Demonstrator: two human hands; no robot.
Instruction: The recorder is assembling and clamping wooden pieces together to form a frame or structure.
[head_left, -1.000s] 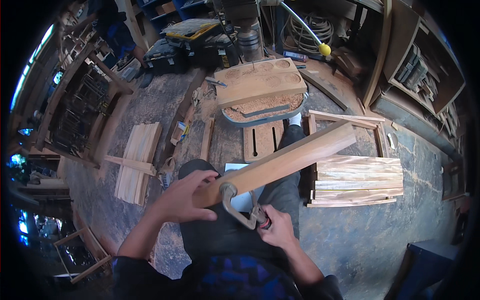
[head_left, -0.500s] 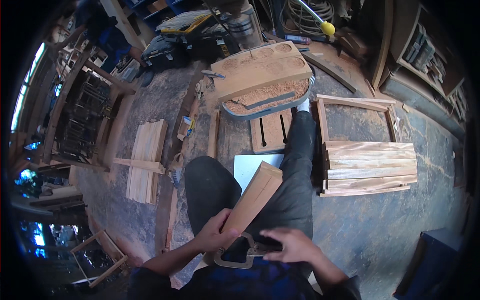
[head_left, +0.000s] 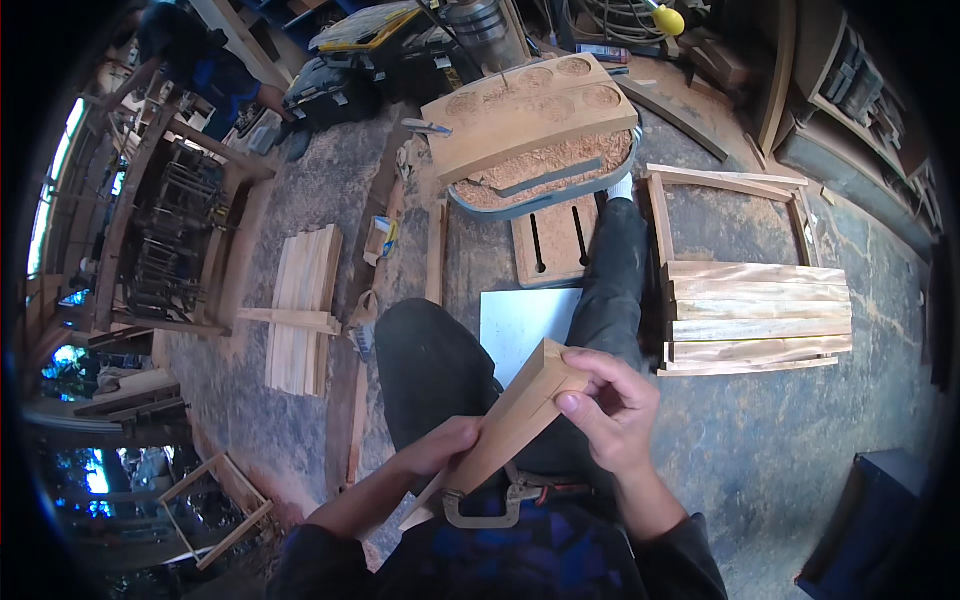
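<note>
Pinching the wooden beam (head_left: 512, 422) at its upper end, right hand (head_left: 618, 412); gripping its left side, left hand (head_left: 438, 448); below, C-clamp (head_left: 482, 521).

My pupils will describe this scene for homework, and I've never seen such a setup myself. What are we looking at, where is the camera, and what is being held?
There is no robot here, only a person's bare hands. A wide fisheye camera on the head looks down, so straight edges bend near the rim. The left hand holds a wooden beam partway along; the right hand pinches its far end. A C-shaped clamp sits by the near end; whether it grips the wood is hard to tell. On the floor lie pale strips to the left and more strips to the right. A white sheet lies between the legs. Ahead, a thick board has round hollows.
</note>
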